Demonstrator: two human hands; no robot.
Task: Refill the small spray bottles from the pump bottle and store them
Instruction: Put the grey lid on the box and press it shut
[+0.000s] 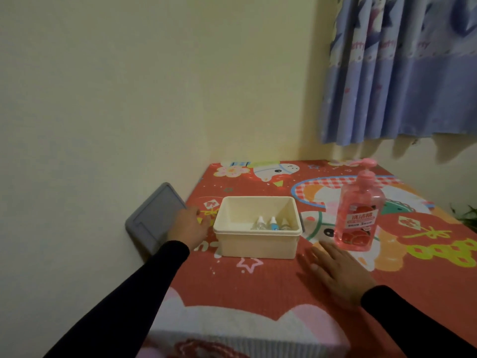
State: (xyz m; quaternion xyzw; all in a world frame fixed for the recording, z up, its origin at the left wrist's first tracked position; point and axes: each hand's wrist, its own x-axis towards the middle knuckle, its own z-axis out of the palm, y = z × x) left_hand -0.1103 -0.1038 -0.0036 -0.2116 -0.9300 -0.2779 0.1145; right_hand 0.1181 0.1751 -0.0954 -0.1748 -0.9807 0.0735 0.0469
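A cream plastic box (258,245) stands open on the red patterned table cover. Inside it, against the near wall, stand three small spray bottles (272,224); the middle one has a blue label. A tall pink pump bottle (357,211) stands upright to the right of the box. My left hand (189,227) lies just left of the box at the table's left edge, fingers loosely bent, holding nothing. My right hand (333,267) rests flat on the cover in front of the pump bottle, fingers spread.
A grey lid (154,218) leans against the wall beyond the table's left edge, right by my left hand. The wall runs along the left and back. A blue curtain (402,71) hangs at the back right. The red table cover (258,282) stretches toward me.
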